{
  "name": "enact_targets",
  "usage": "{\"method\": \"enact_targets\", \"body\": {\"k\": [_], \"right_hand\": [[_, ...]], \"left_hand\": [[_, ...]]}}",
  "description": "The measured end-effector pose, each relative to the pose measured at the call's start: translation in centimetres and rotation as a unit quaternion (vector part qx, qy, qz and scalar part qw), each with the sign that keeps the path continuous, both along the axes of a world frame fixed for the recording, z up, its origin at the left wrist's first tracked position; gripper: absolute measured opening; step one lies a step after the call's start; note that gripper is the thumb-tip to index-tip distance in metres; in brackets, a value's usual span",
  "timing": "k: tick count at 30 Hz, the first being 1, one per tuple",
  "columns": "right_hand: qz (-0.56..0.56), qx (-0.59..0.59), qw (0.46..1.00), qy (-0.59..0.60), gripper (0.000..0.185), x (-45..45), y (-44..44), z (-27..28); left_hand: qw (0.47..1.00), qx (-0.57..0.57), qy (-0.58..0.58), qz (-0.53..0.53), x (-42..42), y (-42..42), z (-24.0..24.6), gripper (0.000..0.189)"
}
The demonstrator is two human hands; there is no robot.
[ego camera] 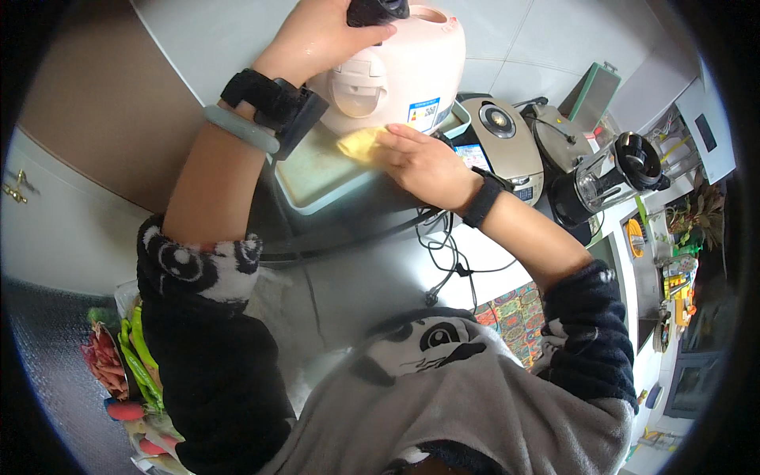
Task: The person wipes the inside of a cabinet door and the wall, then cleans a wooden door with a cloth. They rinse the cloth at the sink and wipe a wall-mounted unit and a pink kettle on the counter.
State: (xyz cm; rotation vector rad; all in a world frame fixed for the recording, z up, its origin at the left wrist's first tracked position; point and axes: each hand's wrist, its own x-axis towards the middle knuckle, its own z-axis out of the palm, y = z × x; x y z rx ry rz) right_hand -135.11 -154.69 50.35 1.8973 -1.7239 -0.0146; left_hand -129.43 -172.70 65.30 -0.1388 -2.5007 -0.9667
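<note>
A pale pink rice cooker, tilted, is near the wall above a pale green tray. My left hand grips a black part at the cooker's upper end, which is cut off by the picture's edge; whether that part belongs to the cooker I cannot tell. Against the cooker's lower side, just below its label, my right hand holds a yellow cloth. Both wrists wear black bands. Most of the cloth's inner folds are hidden by my right fingers.
To the right stand a beige and black multicooker, a round electric appliance and a blender. Loose black cables hang below the dark surface's edge. Green peppers and reddish vegetables lie at the lower left.
</note>
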Motion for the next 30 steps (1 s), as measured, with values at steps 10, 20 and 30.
{"method": "enact_targets", "body": {"k": [10, 20, 30], "right_hand": [[-0.244, -0.093, 0.958, -0.116, 0.026, -2.2, 6.2, 4.5], [-0.156, -0.251, 0.919, -0.259, 0.027, -6.3, 0.9, 15.5], [-0.116, -0.112, 0.93, -0.331, 0.058, -7.1, -4.6, 16.5]], "left_hand": [[0.937, 0.318, 0.143, -0.003, 2.7, -2.3, -6.1, 0.032], [0.933, 0.077, 0.174, 0.306, 2.7, 3.6, -13.6, 0.072], [0.904, 0.041, 0.174, 0.389, 1.2, 4.1, -13.0, 0.062]]}}
